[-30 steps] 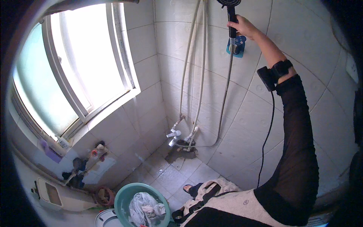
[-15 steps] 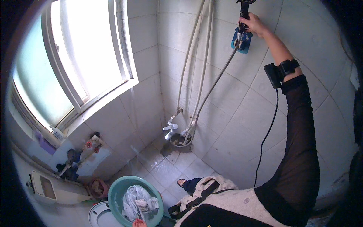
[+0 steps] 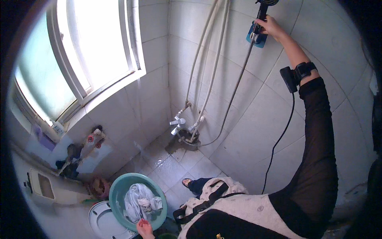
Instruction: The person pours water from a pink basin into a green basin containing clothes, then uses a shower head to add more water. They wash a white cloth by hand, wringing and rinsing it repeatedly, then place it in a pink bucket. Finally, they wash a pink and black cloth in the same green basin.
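Low on the left, the left hand (image 3: 145, 229) grips the near rim of a round teal basin (image 3: 119, 187) holding crumpled pale wet cloth (image 3: 139, 201), above a white toilet seat (image 3: 104, 223). High on the right, the right hand (image 3: 272, 28) is clamped around the black shower head (image 3: 263, 7) at its blue wall holder (image 3: 256, 38); a grey hose (image 3: 234, 89) hangs down to the tap (image 3: 178, 122).

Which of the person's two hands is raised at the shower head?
The right hand, up on the wall gripping the black shower head. The left hand is low, at the rim of the green basin.
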Demonstrator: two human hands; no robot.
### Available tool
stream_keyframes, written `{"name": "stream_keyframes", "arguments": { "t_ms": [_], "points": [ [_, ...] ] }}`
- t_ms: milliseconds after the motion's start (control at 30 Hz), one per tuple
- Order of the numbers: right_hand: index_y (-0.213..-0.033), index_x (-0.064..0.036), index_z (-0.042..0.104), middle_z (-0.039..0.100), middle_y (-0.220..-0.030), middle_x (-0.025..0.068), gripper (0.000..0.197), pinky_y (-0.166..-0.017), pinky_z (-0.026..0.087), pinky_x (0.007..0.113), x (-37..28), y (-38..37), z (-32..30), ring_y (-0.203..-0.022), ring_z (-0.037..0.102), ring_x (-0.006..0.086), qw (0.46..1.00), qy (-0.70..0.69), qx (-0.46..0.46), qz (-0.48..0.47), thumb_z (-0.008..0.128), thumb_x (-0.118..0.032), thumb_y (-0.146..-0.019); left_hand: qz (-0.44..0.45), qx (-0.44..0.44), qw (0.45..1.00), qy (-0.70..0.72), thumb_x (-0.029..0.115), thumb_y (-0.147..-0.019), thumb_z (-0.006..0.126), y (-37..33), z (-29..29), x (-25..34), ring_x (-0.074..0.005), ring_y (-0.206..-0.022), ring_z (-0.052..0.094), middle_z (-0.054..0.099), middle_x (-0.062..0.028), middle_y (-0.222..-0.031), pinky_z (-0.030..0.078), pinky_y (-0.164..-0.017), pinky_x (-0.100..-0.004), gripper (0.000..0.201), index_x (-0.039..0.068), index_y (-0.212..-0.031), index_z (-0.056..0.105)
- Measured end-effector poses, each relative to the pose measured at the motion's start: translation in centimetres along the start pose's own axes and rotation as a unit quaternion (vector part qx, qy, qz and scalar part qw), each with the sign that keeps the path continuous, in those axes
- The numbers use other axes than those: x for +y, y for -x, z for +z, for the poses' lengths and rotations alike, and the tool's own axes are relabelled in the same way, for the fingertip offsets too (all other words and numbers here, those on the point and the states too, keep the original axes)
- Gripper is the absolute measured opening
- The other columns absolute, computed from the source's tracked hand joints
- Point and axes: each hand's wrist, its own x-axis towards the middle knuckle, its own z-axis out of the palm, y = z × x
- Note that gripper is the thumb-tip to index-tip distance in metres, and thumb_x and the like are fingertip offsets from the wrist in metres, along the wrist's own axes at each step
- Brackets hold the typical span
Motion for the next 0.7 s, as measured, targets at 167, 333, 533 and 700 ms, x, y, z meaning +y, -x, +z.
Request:
{"name": "stream_keyframes", "arguments": {
  "t_ms": [167, 333, 533, 700],
  "points": [
    [-0.119, 0.0014, 0.05, 0.065, -0.095, 0.0116, 0.048, -0.067, 0.055, 0.035, 1.0, 0.4, 0.0, -0.085, 0.064, 0.0233, 0.997, 0.039, 0.025, 0.054, 0.071, -0.024, -0.083, -0.034, 0.003, 0.998, 0.056, 0.015, -0.085, 0.053, 1.5, 0.5, 0.1, -0.0198, -0.075, 0.058, 0.062, -0.0073, -0.081, 0.051, -0.071, -0.0336, 0.011, 0.004, -0.084, 0.057],
    [-0.122, 0.0004, 0.051, 0.061, -0.111, 0.0216, 0.043, -0.086, 0.048, 0.04, 2.6, 7.8, 4.2, -0.098, 0.061, 0.0358, 0.937, 0.297, 0.114, -0.147, 0.064, -0.014, -0.085, -0.008, -0.016, 0.994, 0.11, 0.014, -0.085, 0.057, 4.7, -0.4, -0.7, -0.0214, -0.09, 0.056, 0.058, -0.0094, -0.098, 0.049, -0.08, -0.0338, 0.016, 0.003, -0.096, 0.054],
    [-0.124, -0.0017, 0.051, 0.058, -0.119, 0.0189, 0.042, -0.092, 0.045, 0.04, 3.6, 21.3, 25.5, -0.11, 0.056, 0.033, 0.929, 0.209, -0.286, -0.109, 0.062, -0.015, -0.086, 0.018, 0.008, 0.989, 0.144, 0.012, -0.088, 0.056, 7.2, -1.1, -3.1, -0.0245, -0.086, 0.057, 0.059, -0.0128, -0.091, 0.05, -0.077, -0.0342, 0.016, 0.0, -0.098, 0.052],
    [-0.128, -0.001, 0.048, 0.054, -0.124, 0.0203, 0.049, -0.096, 0.043, 0.04, -0.3, 27.5, 42.9, -0.113, 0.054, 0.0344, 0.844, 0.1, -0.483, -0.211, 0.065, -0.014, -0.083, 0.021, 0.108, 0.99, 0.083, 0.015, -0.088, 0.058, 9.0, -0.3, -4.3, -0.0245, -0.081, 0.06, 0.061, -0.0139, -0.088, 0.052, -0.072, -0.0348, 0.014, 0.003, -0.095, 0.053]
  ]
}}
